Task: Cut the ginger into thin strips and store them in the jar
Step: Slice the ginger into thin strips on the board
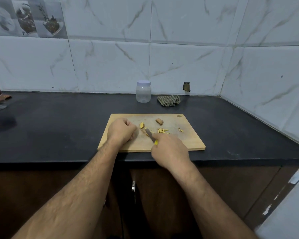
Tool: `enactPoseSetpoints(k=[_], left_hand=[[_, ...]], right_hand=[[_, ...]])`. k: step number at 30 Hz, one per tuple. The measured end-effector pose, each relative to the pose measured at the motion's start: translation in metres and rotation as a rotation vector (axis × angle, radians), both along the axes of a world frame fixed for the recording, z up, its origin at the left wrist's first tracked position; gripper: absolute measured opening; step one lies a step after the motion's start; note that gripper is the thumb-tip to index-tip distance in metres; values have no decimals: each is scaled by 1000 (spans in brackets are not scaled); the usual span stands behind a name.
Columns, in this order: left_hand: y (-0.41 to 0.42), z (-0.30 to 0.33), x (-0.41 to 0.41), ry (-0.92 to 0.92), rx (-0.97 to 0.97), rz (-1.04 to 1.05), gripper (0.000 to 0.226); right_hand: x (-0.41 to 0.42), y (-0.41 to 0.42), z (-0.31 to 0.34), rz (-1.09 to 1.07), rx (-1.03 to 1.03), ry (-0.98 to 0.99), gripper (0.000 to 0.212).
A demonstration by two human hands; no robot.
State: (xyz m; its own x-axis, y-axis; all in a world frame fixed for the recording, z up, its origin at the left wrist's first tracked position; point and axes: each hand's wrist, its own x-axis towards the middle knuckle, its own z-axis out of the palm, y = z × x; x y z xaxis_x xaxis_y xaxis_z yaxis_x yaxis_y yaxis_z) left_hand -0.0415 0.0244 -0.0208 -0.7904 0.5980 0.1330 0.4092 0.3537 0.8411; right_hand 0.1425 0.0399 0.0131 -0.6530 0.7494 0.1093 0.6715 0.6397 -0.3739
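The right hand (169,149) grips a small knife (149,134) while the left hand (121,131), curled and seemingly empty, leaves the ginger piece (141,125) unsteadied, free to skid under the blade.

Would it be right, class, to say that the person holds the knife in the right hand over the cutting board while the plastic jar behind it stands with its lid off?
Not quite: the head view shows the jar with its pale lid on. The rest holds: the right hand holds the knife over the cutting board, with the jar standing behind it.
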Motion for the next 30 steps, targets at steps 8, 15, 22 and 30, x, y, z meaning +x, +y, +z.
enactPoseSetpoints(k=[8,15,22,30], left_hand=[[0,-4,4,100,33,63,16],[3,-5,5,196,-6,86,20],[3,-4,7,224,-35,100,21],[3,-2,9,237,-62,107,22]], right_hand=[[-16,0,-5,-25,84,-57,46],[1,6,-12,-118,23,-6,50],[-16,6,-6,-68,40,-48,51],[-5,16,-1,-127,12,-54,50]])
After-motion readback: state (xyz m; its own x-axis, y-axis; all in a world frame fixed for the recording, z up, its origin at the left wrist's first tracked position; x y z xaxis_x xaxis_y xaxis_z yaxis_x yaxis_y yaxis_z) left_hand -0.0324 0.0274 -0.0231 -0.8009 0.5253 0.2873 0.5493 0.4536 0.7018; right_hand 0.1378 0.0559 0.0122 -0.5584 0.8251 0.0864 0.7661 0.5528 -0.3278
